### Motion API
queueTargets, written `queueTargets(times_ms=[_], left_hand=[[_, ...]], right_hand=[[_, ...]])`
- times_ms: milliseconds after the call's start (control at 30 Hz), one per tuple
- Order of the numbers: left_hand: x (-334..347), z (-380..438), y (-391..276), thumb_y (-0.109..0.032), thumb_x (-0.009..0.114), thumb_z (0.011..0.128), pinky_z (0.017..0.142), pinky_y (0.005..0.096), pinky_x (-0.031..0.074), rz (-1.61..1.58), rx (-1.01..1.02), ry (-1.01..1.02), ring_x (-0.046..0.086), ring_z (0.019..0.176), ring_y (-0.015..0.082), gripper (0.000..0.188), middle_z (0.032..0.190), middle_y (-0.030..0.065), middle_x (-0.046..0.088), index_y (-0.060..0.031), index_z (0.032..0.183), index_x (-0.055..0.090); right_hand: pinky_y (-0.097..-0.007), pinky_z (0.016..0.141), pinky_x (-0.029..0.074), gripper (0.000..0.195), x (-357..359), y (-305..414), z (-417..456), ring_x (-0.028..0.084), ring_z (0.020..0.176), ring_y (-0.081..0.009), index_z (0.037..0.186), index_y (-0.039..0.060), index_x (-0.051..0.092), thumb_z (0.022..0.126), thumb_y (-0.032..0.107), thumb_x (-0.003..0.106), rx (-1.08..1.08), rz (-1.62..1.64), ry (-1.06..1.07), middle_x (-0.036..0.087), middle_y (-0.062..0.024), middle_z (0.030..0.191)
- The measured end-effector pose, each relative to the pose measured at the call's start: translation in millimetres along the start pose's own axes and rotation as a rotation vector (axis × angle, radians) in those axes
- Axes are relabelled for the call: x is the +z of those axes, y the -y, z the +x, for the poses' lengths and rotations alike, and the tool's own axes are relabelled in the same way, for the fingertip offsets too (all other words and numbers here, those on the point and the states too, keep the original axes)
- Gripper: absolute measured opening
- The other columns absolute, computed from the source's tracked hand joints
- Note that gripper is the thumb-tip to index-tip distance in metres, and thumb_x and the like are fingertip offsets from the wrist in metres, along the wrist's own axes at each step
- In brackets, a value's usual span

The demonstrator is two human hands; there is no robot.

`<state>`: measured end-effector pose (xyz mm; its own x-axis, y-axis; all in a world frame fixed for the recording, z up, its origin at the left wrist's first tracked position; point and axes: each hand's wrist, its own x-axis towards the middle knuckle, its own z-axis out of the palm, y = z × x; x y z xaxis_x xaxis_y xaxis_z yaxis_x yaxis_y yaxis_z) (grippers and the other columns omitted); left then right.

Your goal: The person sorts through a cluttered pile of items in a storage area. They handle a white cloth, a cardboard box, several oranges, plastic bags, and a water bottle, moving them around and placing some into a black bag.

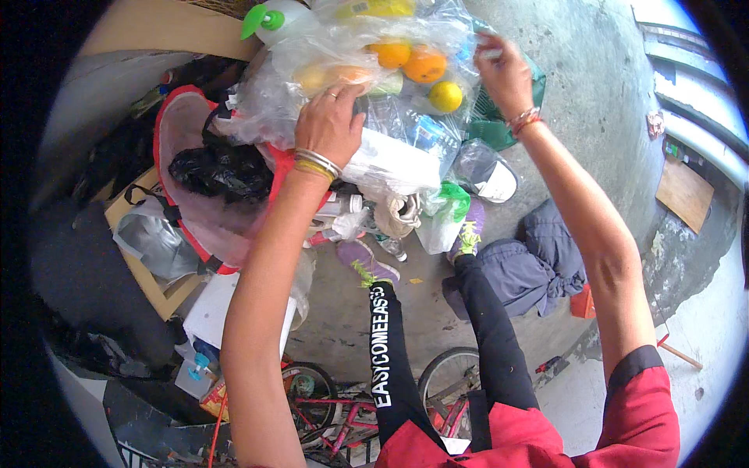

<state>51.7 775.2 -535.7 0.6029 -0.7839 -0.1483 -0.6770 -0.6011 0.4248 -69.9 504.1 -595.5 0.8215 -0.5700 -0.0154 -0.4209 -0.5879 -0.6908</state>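
Observation:
My left hand (330, 126) presses its curled fingers into a large clear plastic bag (263, 96) and appears to grip the film. Oranges (424, 64) and a small yellow fruit (446, 96) lie in or beneath the film. Beyond them is a bottle with a green pump head (263, 20). At the bag's right edge, my right hand (506, 76) is raised with bent fingers, slightly blurred; whether it pinches the film is unclear. Below that hand lies a dark green bag (497, 134). A plastic bottle with a blue label (430, 131) and a white block-like item (398, 161) lie between my hands.
At left, an open red-rimmed bag (181, 117) holds a black plastic bag (219, 172). A beige shoe (399, 212) and a white-and-green plastic bag (442, 225) lie near my feet. Grey padded fabric (521, 266) is at right; a pink bicycle (348, 418) is behind me.

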Motion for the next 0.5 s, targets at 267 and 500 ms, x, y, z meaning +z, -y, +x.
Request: queueTargets(times_ms=[267, 500], left_hand=[[28, -28, -35, -0.01, 0.066, 0.079, 0.089, 0.0427, 0.047, -0.183, 0.062, -0.016, 0.061, 0.101, 0.0342, 0.032, 0.109, 0.0132, 0.066, -0.0079, 0.11, 0.063], [50, -86, -95, -0.004, 0.065, 0.077, 0.09, 0.0424, 0.044, -0.448, 0.127, -0.072, 0.062, 0.097, 0.0288, 0.029, 0.106, 0.0095, 0.066, -0.0067, 0.105, 0.063]], right_hand=[[-0.0428, 0.093, 0.049, 0.07, 79, -62, -64, 0.058, 0.111, -0.0379, 0.139, 0.0222, 0.044, 0.075, 0.022, 0.072, 0.263, -0.257, 0.43, 0.055, -0.0205, 0.123], [-0.045, 0.082, 0.053, 0.063, 110, -69, -63, 0.064, 0.102, -0.0377, 0.133, 0.0331, 0.047, 0.076, 0.027, 0.072, 0.236, -0.403, 0.402, 0.059, -0.0174, 0.115]])
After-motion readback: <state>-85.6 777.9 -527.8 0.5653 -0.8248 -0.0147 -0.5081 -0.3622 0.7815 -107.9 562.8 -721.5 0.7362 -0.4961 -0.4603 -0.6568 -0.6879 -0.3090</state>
